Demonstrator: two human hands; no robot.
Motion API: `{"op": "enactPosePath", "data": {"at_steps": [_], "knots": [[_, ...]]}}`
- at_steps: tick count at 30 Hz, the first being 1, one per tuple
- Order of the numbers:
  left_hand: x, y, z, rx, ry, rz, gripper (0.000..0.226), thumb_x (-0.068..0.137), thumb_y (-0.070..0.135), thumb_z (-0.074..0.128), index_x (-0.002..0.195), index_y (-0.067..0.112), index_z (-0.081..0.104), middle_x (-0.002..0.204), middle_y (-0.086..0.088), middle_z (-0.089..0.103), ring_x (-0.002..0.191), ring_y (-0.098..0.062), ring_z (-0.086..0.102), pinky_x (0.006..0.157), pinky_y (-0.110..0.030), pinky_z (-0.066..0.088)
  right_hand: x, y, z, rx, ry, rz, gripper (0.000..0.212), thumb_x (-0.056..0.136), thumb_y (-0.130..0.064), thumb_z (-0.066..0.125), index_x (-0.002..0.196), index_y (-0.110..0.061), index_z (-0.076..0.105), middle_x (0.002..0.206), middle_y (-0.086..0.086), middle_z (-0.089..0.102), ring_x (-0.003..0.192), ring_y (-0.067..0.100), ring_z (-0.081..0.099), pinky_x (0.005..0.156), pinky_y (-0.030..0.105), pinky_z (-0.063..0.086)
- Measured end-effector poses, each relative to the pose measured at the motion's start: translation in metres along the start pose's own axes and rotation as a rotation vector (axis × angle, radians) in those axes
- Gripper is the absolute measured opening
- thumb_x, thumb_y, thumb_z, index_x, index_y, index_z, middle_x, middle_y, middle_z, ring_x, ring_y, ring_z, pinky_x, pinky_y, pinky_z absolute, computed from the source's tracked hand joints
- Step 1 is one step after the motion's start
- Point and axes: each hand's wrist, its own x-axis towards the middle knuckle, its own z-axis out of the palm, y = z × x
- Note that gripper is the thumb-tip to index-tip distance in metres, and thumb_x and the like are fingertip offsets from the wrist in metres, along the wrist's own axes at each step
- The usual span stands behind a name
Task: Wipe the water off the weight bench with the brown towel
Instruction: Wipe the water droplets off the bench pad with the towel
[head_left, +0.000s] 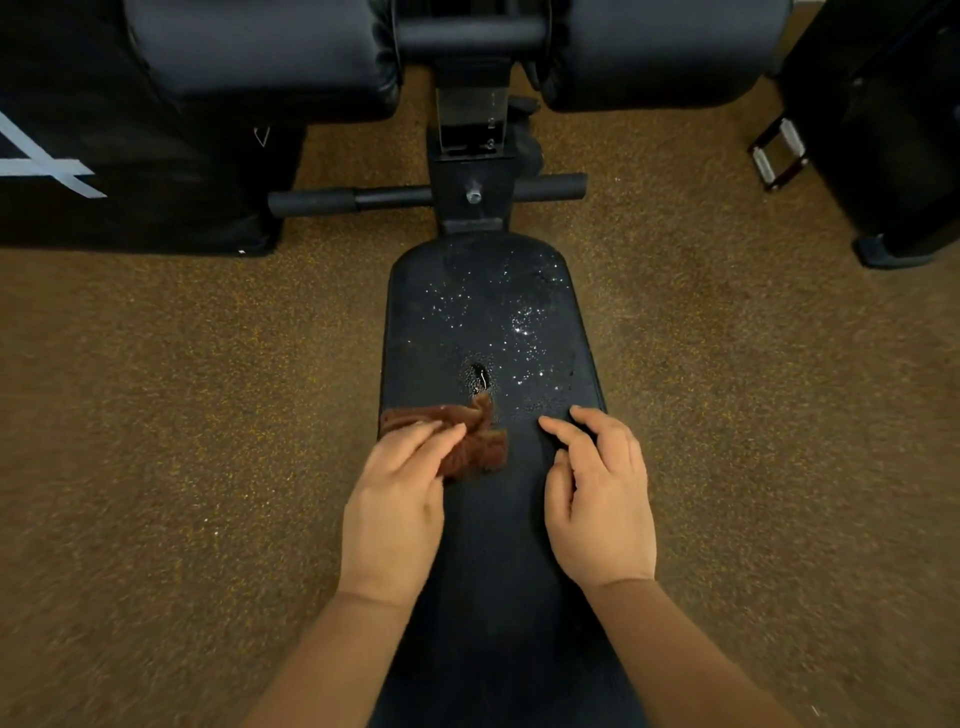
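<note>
Basically barely started. Head view: your left hand (395, 499) presses the bunched brown towel (457, 439) flat-fingered on the weight bench (493, 545) pad's left edge, just short of the wet zone. Your right hand (597, 499) rests beside it, fingers relaxed, holding nothing. Water droplets (514, 317) and a small puddle (480, 376) cover the far end; all that's left to wipe.

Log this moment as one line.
left hand on bunched brown towel | right hand resting on black weight bench | water droplets remain
</note>
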Motion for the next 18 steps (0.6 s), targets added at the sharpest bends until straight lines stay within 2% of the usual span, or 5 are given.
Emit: {"op": "enactPosePath", "data": {"at_steps": [3, 8, 12, 15, 18], "knots": [[0.036, -0.001, 0.005, 0.025, 0.046, -0.021, 0.048, 0.072, -0.012, 0.057, 0.114, 0.011, 0.067, 0.113, -0.01, 0.063, 0.108, -0.023, 0.053, 0.096, -0.024, 0.038, 0.0, 0.001, 0.0, 0.006, 0.001, 0.003, 0.038, 0.091, -0.017, 0.04, 0.121, -0.016, 0.062, 0.125, 0.005, 0.05, 0.123, 0.024, 0.044, 0.108, 0.028, 0.027], [0.069, 0.013, 0.022, -0.059, 0.18, -0.256, 0.047, 0.077, -0.011, 0.055, 0.116, 0.013, 0.065, 0.117, -0.008, 0.061, 0.112, -0.024, 0.052, 0.095, -0.017, 0.031, 0.0, 0.002, 0.002, 0.015, 0.01, -0.001, 0.037, 0.091, -0.016, 0.041, 0.121, -0.015, 0.062, 0.124, 0.005, 0.051, 0.122, 0.023, 0.043, 0.109, 0.027, 0.027], [0.026, 0.015, 0.018, -0.025, 0.017, -0.015, 0.049, 0.072, -0.011, 0.06, 0.114, 0.013, 0.067, 0.114, -0.008, 0.062, 0.108, -0.022, 0.052, 0.1, -0.021, 0.032, 0.0, 0.002, 0.001, 0.014, 0.008, -0.004, 0.037, 0.09, -0.016, 0.041, 0.121, -0.015, 0.062, 0.124, 0.006, 0.051, 0.122, 0.024, 0.044, 0.108, 0.031, 0.029], [0.031, -0.001, 0.005, 0.035, -0.038, 0.16, 0.04, 0.077, 0.0, 0.055, 0.111, 0.015, 0.068, 0.111, -0.006, 0.064, 0.105, -0.017, 0.051, 0.093, -0.022, 0.039, 0.0, 0.001, 0.0, 0.004, 0.001, 0.003, 0.037, 0.09, -0.016, 0.042, 0.122, -0.016, 0.061, 0.125, 0.004, 0.05, 0.123, 0.023, 0.043, 0.109, 0.029, 0.027], [0.055, 0.003, 0.014, 0.029, 0.031, 0.019, 0.042, 0.075, -0.003, 0.051, 0.11, 0.014, 0.068, 0.111, -0.007, 0.064, 0.106, -0.023, 0.054, 0.091, -0.024, 0.04, 0.0, 0.0, 0.0, 0.004, 0.007, 0.001, 0.037, 0.091, -0.016, 0.041, 0.122, -0.015, 0.061, 0.124, 0.005, 0.05, 0.123, 0.022, 0.042, 0.109, 0.026, 0.026]]}}
